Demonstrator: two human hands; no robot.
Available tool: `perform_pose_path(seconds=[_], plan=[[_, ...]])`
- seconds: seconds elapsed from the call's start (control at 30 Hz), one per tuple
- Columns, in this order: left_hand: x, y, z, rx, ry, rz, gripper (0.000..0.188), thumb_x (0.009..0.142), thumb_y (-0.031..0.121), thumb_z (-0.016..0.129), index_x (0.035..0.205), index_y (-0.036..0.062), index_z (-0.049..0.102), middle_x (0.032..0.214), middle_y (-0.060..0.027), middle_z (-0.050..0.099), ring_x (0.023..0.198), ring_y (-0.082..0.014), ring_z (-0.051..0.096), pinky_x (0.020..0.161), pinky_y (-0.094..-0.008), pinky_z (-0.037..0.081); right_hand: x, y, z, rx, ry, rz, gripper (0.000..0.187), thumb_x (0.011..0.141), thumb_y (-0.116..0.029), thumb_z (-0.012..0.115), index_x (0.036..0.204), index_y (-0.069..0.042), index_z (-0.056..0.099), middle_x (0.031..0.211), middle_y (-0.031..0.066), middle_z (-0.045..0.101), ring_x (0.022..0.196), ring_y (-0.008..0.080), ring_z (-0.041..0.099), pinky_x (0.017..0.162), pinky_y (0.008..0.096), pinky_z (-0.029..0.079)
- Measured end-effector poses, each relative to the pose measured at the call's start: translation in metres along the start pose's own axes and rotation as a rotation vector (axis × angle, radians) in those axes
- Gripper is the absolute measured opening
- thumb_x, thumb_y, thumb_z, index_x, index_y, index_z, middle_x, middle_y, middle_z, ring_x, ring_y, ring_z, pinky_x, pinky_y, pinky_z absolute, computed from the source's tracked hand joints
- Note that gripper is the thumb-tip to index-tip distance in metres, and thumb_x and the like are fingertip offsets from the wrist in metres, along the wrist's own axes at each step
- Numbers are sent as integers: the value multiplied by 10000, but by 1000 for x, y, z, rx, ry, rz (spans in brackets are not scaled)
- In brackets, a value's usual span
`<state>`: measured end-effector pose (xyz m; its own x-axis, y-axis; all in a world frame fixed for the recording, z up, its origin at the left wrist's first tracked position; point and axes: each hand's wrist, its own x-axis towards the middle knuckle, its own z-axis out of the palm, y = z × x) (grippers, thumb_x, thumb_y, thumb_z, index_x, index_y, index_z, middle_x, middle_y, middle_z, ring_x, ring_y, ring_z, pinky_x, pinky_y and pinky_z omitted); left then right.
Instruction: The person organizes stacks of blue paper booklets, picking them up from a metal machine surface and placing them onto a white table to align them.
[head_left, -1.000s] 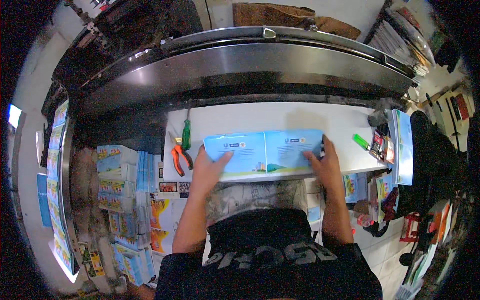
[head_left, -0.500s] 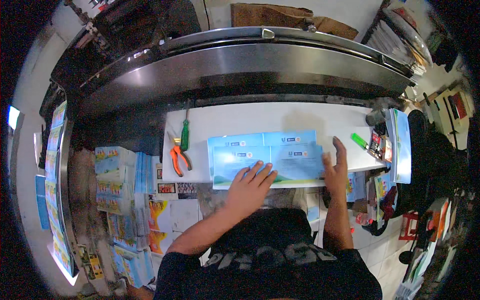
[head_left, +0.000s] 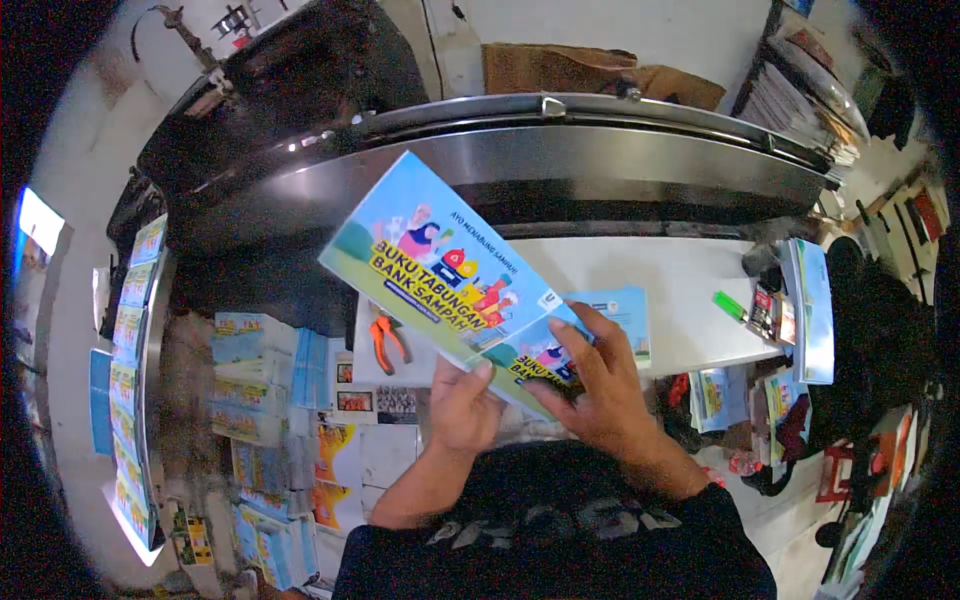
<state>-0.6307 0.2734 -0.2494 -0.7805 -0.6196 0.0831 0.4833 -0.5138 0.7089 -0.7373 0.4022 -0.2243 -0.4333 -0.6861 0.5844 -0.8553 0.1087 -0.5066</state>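
Observation:
A long printed booklet (head_left: 420, 235), blue and green with cartoon people on its cover, is held tilted above the white worktop (head_left: 700, 270). Its upper left corner points away from me. My left hand (head_left: 465, 405) grips the lower edge, thumb on the front and the other fingers hidden behind. At the right end, my right hand (head_left: 600, 385) has its thumb and fingers on the cover, closed over that end. Another light blue booklet (head_left: 632, 312) lies on the worktop behind my right hand, partly covered. Orange-handled pliers (head_left: 388, 345) rest left of my hands.
A bright green tool (head_left: 729, 305) and small packets sit at the worktop's right end, beside upright printed sheets (head_left: 812, 310). Stacks of booklets (head_left: 250, 385) stand lower left. A long metal machine bar (head_left: 620, 145) spans the back.
Both hands have lifted a booklet off the worktop and turned it, so its cartoon cover now shows. The raised booklet now hides the green screwdriver. The view has shifted slightly.

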Motion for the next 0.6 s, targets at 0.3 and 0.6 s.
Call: perform_pose_path(seconds=[0.3,0.6], plan=[[-5,-9,-38,-392,23,-76,547,1003,441,373,1445,122,325,1405,-127,459,1278,-324,457,1077,-538,353,5,-12,-1,100,-85,-69,738,704,-52,784,1341,-66,413,1309,212,507,1115,378,531,920,446,462],[-3,-3,-38,-441,-3,-172,671,966,515,402,1468,86,283,1486,-123,369,1326,-345,397,1106,-523,297,4,-20,-9,193,-107,-123,676,757,-27,681,1365,-28,386,1336,215,498,1142,388,532,956,462,426]])
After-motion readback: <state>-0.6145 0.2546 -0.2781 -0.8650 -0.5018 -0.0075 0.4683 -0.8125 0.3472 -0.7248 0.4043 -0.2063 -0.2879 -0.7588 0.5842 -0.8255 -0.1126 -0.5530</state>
